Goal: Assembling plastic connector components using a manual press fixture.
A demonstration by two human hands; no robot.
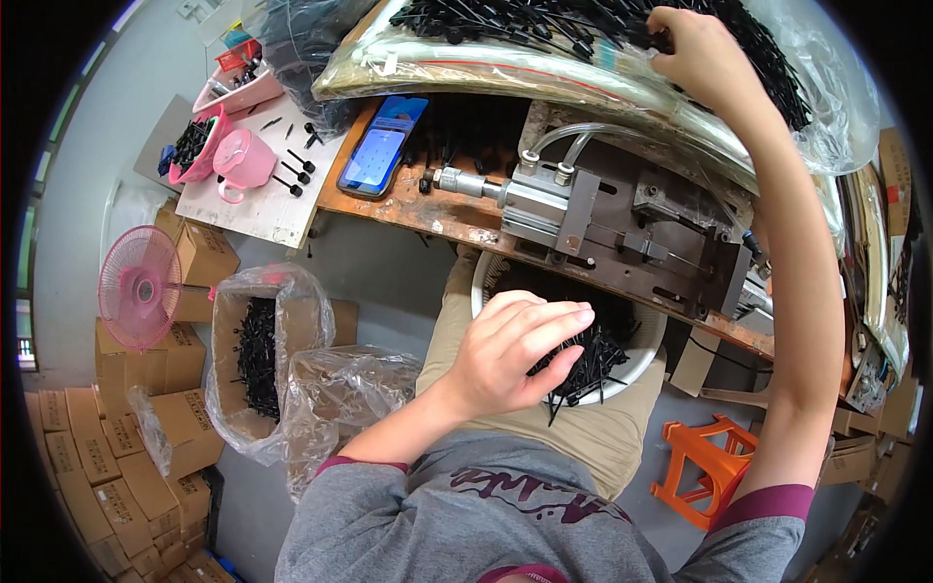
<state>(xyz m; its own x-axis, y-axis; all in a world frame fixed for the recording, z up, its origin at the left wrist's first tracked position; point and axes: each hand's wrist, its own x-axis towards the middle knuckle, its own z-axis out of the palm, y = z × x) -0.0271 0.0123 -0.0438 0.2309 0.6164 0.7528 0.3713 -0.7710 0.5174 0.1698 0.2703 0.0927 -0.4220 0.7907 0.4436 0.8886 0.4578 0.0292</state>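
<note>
My right hand [702,56] reaches to the far right, into a heap of thin black plastic rods with knobbed ends [573,27]. Its thumb and fingers curl round a dark end of one of these rods; the rest is hard to separate from the heap. My left hand [520,352] hovers over a white basket [637,374] of similar black rods [588,361] between my legs. The left fingers are bent, with the thumb held apart and nothing visible between them. Ahead of it, a metal clamping fixture with an air cylinder [536,212] is mounted on the wooden bench [413,216].
A phone [374,155] lies on the bench, left of the cylinder. Further left are a pink cup [245,158] and a pink basket [199,146]. A plastic-lined box [233,374] of black parts, a pink fan [142,289], cartons [112,457] and an orange stool [700,471] stand around me.
</note>
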